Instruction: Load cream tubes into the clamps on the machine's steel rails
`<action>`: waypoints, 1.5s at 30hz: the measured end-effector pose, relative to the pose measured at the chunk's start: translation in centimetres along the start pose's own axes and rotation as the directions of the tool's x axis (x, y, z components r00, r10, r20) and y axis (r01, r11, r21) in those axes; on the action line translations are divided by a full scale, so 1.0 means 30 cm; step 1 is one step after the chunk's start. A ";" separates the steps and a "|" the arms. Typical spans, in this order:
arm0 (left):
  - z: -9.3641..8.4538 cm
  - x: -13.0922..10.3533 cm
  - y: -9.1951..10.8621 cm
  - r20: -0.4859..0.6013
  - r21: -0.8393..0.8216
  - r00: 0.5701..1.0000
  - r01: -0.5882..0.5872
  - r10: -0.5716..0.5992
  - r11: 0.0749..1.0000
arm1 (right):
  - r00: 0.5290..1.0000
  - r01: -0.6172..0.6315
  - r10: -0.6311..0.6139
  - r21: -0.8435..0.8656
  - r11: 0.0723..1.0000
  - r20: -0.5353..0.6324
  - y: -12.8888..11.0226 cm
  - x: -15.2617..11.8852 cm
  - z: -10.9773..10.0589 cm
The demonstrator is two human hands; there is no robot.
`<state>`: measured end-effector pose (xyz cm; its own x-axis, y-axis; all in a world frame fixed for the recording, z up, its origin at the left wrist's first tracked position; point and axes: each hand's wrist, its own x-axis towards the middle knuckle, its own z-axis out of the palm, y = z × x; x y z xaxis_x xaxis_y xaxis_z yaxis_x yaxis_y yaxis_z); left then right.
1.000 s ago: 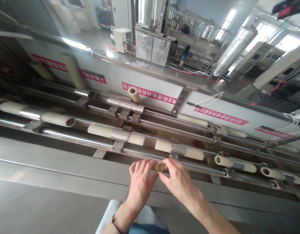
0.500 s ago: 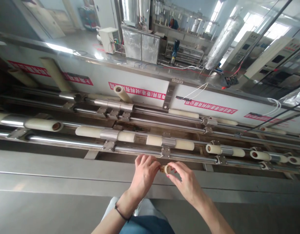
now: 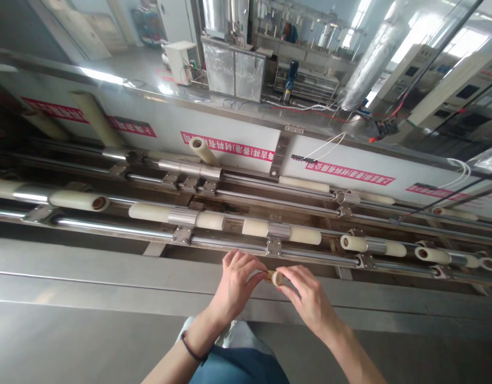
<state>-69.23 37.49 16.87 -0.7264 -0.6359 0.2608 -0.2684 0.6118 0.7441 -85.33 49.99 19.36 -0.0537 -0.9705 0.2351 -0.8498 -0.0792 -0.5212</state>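
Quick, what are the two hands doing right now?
Left hand: fingers curled, pinching one end of the small cream tube piece.
Right hand: fingertips closed on the other end of it.

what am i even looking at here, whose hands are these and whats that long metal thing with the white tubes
The picture comes from a camera worn on a person's head, looking forward and down, so the two bare hands at the bottom are that person's own. The left hand and the right hand together pinch a small cream-and-brown cylinder between their fingertips.

In front of them runs a long stainless steel machine. Shiny metal rods lie along it, and cream-coloured tubes sit in line with them, joined by short metal sleeves on small brackets. The back wall carries red labels. Beyond it is a factory hall with tanks and cabinets.
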 end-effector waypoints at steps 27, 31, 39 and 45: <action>0.102 -0.210 -0.392 -0.019 0.307 0.997 0.071 -0.068 0.949 | 0.680 -0.704 0.642 -0.070 0.707 -0.353 0.491 -0.529 0.107; 0.111 -0.218 -0.386 -0.003 0.304 0.997 0.070 -0.072 0.950 | 0.814 -0.580 0.516 -0.355 0.733 -0.266 0.497 -0.524 0.083; 0.097 -0.232 -0.407 0.001 0.307 0.998 0.055 -0.058 0.950 | 0.623 -0.730 0.592 -0.108 0.675 -0.511 0.544 -0.512 0.015; 0.114 -0.244 -0.456 0.028 0.319 0.998 0.051 -0.064 0.946 | 0.377 -0.830 0.550 -0.007 0.558 -0.745 0.601 -0.576 -0.008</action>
<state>-62.42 35.39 2.68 -0.7252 -0.6602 0.1957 -0.4932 0.6963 0.5214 -99.86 65.38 6.10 -0.8786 -0.2393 0.4132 -0.4335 0.7627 -0.4800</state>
